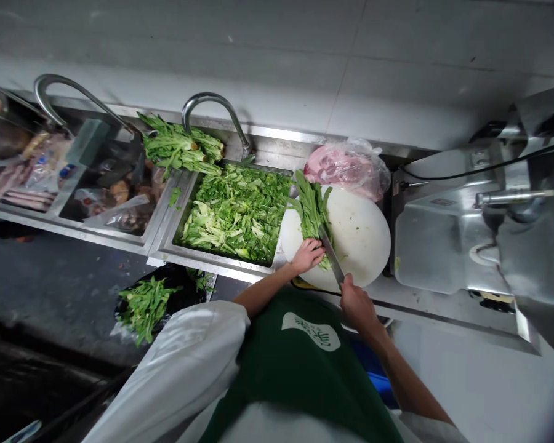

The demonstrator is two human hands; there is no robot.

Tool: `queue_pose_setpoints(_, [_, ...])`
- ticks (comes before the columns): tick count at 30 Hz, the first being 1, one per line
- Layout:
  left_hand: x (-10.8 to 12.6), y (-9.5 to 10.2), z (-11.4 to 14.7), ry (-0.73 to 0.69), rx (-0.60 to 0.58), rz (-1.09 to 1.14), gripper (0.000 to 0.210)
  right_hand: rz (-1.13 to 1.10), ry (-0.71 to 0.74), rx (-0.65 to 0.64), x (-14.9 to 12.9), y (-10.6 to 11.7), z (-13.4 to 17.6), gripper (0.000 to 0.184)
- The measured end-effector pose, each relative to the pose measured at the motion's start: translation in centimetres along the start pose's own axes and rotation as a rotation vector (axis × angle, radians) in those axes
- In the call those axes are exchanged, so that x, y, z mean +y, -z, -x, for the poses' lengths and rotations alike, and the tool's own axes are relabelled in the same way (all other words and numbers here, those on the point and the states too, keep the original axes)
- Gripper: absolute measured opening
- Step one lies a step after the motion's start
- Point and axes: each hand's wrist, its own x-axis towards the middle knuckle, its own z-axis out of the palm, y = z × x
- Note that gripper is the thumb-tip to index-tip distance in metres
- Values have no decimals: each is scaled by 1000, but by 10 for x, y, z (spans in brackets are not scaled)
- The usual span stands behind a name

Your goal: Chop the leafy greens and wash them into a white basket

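On the round white cutting board (pixel 362 231) lies a bunch of long leafy greens (pixel 311 206), its leaves pointing toward the wall. My left hand (pixel 308 255) presses on the near end of the bunch, fingers curled over it. In my right hand (pixel 354 299) is the handle of a knife (pixel 333 257), the blade angled against the greens just beside my left fingers. A few cut pieces lie by the blade. Left of the board, a steel sink (pixel 221 261) is filled with chopped greens (pixel 240 206).
Plastic-wrapped pink meat (pixel 344 169) sits behind the board. Whole greens (pixel 180 147) are piled beside the faucet (pixel 212 98). Bagged food fills the left sinks (pixel 96 231). A metal slicing machine (pixel 431 240) stands at right. Below, a black bag (pixel 184 289) holds leafy scraps (pixel 150 307).
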Motion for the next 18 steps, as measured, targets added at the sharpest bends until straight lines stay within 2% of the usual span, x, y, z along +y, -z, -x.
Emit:
queue_pose_setpoints(10, [-3,3,5,-30,12,-23,31,5,-32,57,-9,-15,-41,36])
queue_pose_setpoints(14, [-9,9,14,-76,-24,-44,30,-42,-20,91,11,-14,-53,39])
queue_pose_setpoints(18, [-17,11,31,-58,-38,-63,29,-87,33,116,33,-18,-53,36])
